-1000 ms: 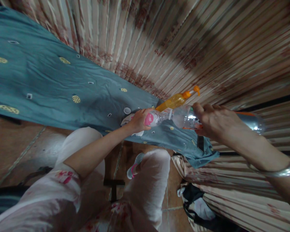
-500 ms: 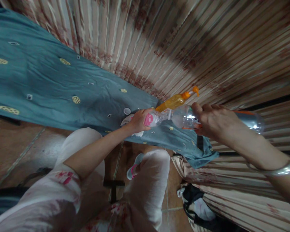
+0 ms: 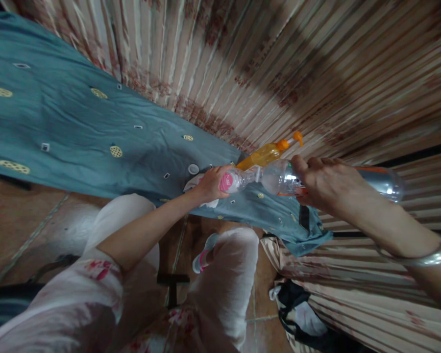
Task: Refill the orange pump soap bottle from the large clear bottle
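My left hand [image 3: 212, 187] is wrapped round a small clear plastic bottle with a pink label [image 3: 226, 182]. Its neck points to the right, toward a larger clear plastic bottle [image 3: 277, 177] with an orange-edged label. My right hand [image 3: 325, 184] is closed round the middle of that larger bottle, which is tipped with its mouth at the small bottle's mouth. Whether the two rims touch I cannot tell. Just behind the bottles stands an orange pump bottle [image 3: 263, 156] with yellow liquid. A white cap [image 3: 193, 169] and a crumpled white cloth or tissue [image 3: 191, 183] are beside my left hand.
A teal cloth [image 3: 77, 122] with pineapple prints covers the long narrow table. Pleated patterned curtains [image 3: 224, 63] hang along its far side and at the right. A black bag [image 3: 297, 304] lies low at the right. Below are my knees and the tiled floor [image 3: 51, 228].
Almost nothing differs. Both hands keep hold of their bottles in the same place, and the large bottle's far end has shifted very slightly.
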Motion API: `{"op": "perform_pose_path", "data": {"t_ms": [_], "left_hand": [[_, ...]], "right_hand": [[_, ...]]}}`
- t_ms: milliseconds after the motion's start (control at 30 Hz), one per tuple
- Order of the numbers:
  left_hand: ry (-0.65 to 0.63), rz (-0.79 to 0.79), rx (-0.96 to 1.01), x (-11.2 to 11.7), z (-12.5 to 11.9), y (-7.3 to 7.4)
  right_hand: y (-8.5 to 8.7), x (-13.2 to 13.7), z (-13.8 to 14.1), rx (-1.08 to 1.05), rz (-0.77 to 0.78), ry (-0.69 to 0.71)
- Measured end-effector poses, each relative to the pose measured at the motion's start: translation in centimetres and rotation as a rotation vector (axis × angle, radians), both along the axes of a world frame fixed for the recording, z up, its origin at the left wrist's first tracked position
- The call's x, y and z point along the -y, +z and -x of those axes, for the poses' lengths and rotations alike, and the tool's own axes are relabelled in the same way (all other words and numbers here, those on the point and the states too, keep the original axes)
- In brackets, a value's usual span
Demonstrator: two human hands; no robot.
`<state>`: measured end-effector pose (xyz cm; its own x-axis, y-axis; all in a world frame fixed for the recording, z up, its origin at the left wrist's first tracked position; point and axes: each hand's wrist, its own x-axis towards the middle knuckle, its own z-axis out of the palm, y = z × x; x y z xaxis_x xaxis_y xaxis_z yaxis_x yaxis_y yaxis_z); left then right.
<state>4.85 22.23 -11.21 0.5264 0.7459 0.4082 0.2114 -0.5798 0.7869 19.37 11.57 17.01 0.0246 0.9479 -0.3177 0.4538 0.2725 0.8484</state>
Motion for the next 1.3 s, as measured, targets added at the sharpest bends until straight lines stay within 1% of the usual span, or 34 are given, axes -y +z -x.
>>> {"op": "perform_pose_path", "data": {"t_ms": [300,467,633,867,1000,1167,1300], "left_hand": [[-0.001,-0.009,0.01,0.0,-0.1,-0.2],[0.0,0.003,-0.005,0.0,-0.1,-0.1],[-0.007,-0.008,0.0,0.0,-0.1,0.0],[0.001,0.009,-0.015,0.0,0.0,0.1],[0.004,0.003,0.001,0.1,0.1,0.2],[0.01,0.035,-0.04,0.2,0.1,0.6],[0.013,0.034,-0.041,0.2,0.1,0.6]], "right_hand": [[-0.1,-0.1,-0.1,0.015,0.0,0.001],[0.1,-0.1,0.1,0.035,0.01,0.018],[0.3,-0.3,0.6,0.04,0.027,-0.023],[0.4,-0.4,0.6,0.03,0.031,0.017],[0.5,-0.5,0.8,0.037,0.028,0.006],[0.7,-0.7,0.8,0.027,0.048,-0.005],[0.7,-0.8,0.8,0.026,0.051,-0.016]]}}
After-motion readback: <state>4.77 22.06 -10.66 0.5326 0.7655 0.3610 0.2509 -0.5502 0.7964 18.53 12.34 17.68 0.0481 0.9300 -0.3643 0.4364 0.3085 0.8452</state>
